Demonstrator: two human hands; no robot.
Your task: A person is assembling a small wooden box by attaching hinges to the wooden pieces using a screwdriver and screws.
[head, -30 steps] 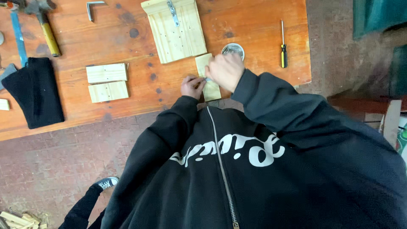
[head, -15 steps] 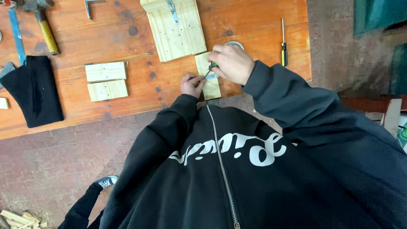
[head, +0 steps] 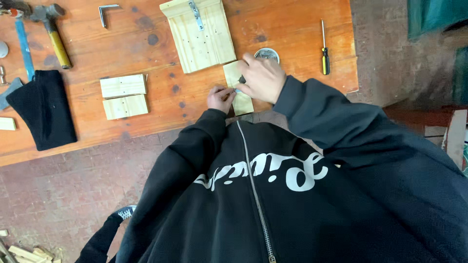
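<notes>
Workshop, wooden workbench (head: 292,29), hammer (head: 51,29), screwdriver (head: 324,51)

On the counter (head: 195,104), both hands (head: 243,87) rest on a small wood strip (head: 242,102) at the near edge. Behind it lies a hinged board (head: 200,34); a screwdriver (head: 324,48) to its right, two blocks (head: 124,96) and a hammer (head: 51,29) to its left.

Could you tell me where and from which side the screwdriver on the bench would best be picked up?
Probably by the black and yellow handle of the screwdriver, coming straight down from above. It lies flat on the wooden table, thin shaft pointing to the far edge, handle toward the person. The handle is its thickest part, with bare wood on both sides, just beyond the right hand.
</notes>
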